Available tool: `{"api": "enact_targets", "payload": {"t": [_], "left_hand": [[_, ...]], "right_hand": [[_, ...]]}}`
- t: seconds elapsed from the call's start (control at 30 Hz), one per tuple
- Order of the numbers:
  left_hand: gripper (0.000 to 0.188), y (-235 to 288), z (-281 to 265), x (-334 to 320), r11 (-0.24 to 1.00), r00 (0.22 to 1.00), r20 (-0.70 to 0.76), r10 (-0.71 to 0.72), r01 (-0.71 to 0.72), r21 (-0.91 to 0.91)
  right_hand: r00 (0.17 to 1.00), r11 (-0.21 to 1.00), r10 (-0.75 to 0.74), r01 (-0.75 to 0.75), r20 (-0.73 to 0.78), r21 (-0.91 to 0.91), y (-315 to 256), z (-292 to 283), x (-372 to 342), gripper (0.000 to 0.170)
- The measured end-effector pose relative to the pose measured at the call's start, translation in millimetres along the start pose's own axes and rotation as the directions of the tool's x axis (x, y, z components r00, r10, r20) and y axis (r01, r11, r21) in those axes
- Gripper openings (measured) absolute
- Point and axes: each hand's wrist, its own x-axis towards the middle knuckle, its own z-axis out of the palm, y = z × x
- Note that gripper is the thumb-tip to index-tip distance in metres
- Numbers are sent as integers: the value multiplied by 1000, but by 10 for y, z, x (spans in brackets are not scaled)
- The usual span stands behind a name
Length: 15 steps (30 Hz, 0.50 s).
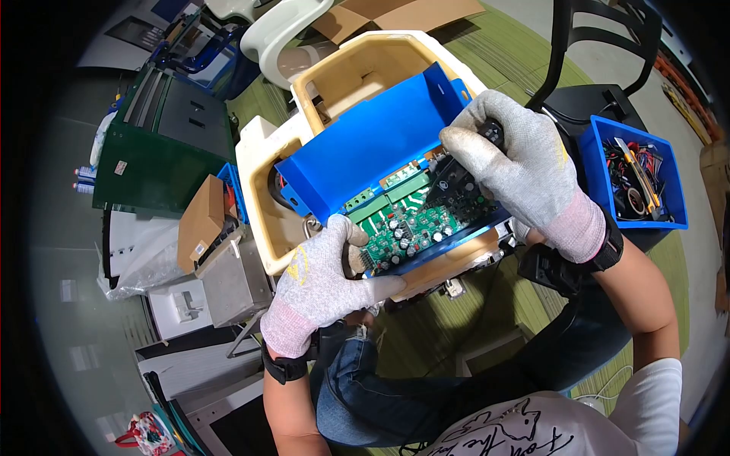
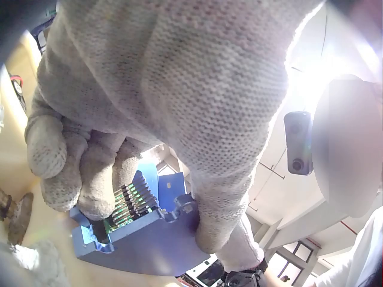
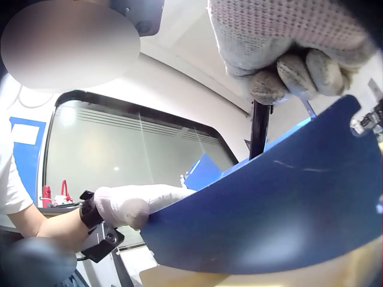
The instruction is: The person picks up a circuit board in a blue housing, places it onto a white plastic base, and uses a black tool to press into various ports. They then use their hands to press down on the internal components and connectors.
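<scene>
A blue metal case (image 1: 372, 129) with raised sides is propped over a cream plastic shell and holds a green circuit board (image 1: 411, 224). My gloved left hand (image 1: 319, 266) grips the case's near left end, thumb along the outer wall and fingers over the rim beside the board. In the left wrist view, a row of small parts on the board (image 2: 130, 203) shows below the fingertips. My gloved right hand (image 1: 525, 156) grips a black hand tool (image 1: 455, 186) over the board's right part. The tool's dark shaft (image 3: 259, 128) points down into the case; its tip is hidden behind the wall.
The cream shell (image 1: 262, 205) surrounds the case, with its deep tub behind. To the right, a blue bin (image 1: 601, 175) holds wires, tape and a cutter. A black chair (image 1: 559, 53) stands behind it. At left are a green cabinet (image 1: 163, 152) and a cardboard box (image 1: 204, 220).
</scene>
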Motion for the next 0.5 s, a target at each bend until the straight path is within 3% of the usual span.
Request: {"api": "enact_targets", "payload": {"t": [0.27, 0.37, 0.5], "left_hand": [[64, -9, 5, 5, 1000, 1000, -16, 26, -26, -3], [63, 46, -24, 2, 999, 998, 30, -52, 53, -12], [62, 48, -14, -9, 999, 1000, 15, -26, 26, 25]], "right_hand": [[998, 985, -65, 65, 6, -159, 16, -7, 11, 18], [991, 963, -133, 132, 13, -235, -24, -19, 4, 18], [962, 881, -262, 270, 73, -389, -145, 11, -35, 17]]}}
